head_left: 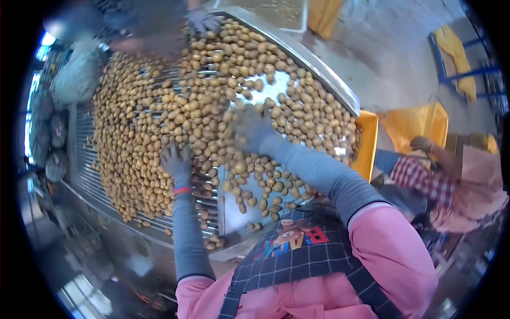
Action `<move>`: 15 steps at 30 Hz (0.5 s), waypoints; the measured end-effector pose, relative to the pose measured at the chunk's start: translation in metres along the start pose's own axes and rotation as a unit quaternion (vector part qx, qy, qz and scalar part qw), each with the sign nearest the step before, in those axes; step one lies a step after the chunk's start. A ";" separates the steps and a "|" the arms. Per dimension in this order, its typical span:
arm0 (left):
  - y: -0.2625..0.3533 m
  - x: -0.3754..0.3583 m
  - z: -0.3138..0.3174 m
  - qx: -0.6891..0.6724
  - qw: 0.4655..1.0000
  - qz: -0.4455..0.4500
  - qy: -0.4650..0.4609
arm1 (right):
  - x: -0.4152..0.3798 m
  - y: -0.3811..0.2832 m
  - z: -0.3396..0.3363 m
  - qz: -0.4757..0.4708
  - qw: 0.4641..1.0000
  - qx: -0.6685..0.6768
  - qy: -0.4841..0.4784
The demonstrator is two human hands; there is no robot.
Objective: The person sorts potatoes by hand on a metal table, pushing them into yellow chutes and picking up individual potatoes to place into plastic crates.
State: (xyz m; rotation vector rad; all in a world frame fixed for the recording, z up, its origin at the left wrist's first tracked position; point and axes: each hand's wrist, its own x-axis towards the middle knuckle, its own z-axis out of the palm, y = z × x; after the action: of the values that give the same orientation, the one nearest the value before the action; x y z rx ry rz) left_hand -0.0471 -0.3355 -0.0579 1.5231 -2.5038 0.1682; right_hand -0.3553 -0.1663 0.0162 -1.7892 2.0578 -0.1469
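Note:
A thick layer of small round potatoes (133,122) covers the metal roller table in front of me. My left hand (176,162), in a grey glove, lies on them with its fingers spread. Farther right, my right hand (255,130), also gloved, is among potatoes beside a bare patch of the shiny metal chute (234,210). Motion smears its fingers, so I cannot see whether it grips any. More potatoes lie scattered over the sheet close to my apron.
Across the table, another person's gloved hand (204,21) touches the potatoes. A yellow bag (366,143) hangs at the chute's right end. On the right, a person in a checked sleeve (422,173) is beside another yellow bag (419,125). A metal side wall (308,56) edges the chute.

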 end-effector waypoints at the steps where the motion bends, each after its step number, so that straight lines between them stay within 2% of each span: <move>1: -0.015 -0.020 -0.009 0.011 0.996 0.055 -0.065 | -0.027 -0.005 0.025 -0.068 0.997 -0.033 0.020; 2: 0.005 -0.041 -0.044 0.020 0.988 0.121 -0.093 | -0.055 -0.004 0.047 -0.137 0.987 -0.070 0.039; 3: 0.006 -0.069 -0.047 -0.055 0.980 0.133 -0.140 | -0.088 0.006 0.051 -0.160 0.986 -0.040 0.017; 4: 0.030 -0.094 -0.072 0.006 0.957 0.175 -0.231 | -0.124 0.020 0.055 -0.185 0.983 -0.008 -0.009; 5: 0.040 -0.130 -0.064 -0.160 0.953 0.179 -0.187 | -0.154 0.041 0.061 -0.175 0.984 -0.025 -0.006; 6: 0.047 -0.164 -0.057 -0.064 0.955 0.200 -0.210 | -0.179 0.064 0.063 -0.169 0.985 -0.046 -0.001; 7: 0.069 -0.195 -0.055 -0.126 0.956 0.220 -0.146 | -0.199 0.081 0.051 -0.135 0.988 -0.076 -0.026; 8: 0.114 -0.196 -0.103 -0.074 0.937 0.189 -0.285 | -0.217 0.095 0.038 -0.099 0.988 -0.105 -0.049; 9: 0.168 -0.192 -0.143 0.015 0.908 0.161 -0.386 | -0.231 0.111 0.037 -0.097 0.988 -0.109 -0.049; 10: 0.176 -0.211 -0.127 0.012 0.909 0.164 -0.383 | -0.243 0.126 0.038 -0.076 0.994 -0.081 0.012; 11: 0.181 -0.232 -0.093 -0.031 0.931 0.172 -0.322 | -0.249 0.142 0.038 -0.054 0.994 -0.056 0.074; 12: 0.191 -0.246 -0.075 -0.075 0.947 0.176 -0.257 | -0.251 0.160 0.035 -0.055 0.993 -0.065 0.077; 13: 0.216 -0.229 -0.096 -0.071 0.942 0.159 -0.286 | -0.247 0.177 0.031 -0.050 0.993 -0.037 0.101; 14: 0.232 -0.217 -0.092 -0.075 0.945 0.154 -0.280 | -0.239 0.195 0.025 -0.047 0.991 -0.007 0.125; 15: 0.245 -0.205 -0.088 -0.112 0.939 0.209 -0.249 | -0.220 0.203 0.009 0.017 0.992 0.070 0.107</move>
State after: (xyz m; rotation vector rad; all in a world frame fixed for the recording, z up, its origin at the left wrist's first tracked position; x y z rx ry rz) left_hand -0.1628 -0.0274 -0.0180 1.0192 -3.0778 -0.4878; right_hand -0.5192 0.0833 -0.0093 -1.7155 2.1635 -0.4798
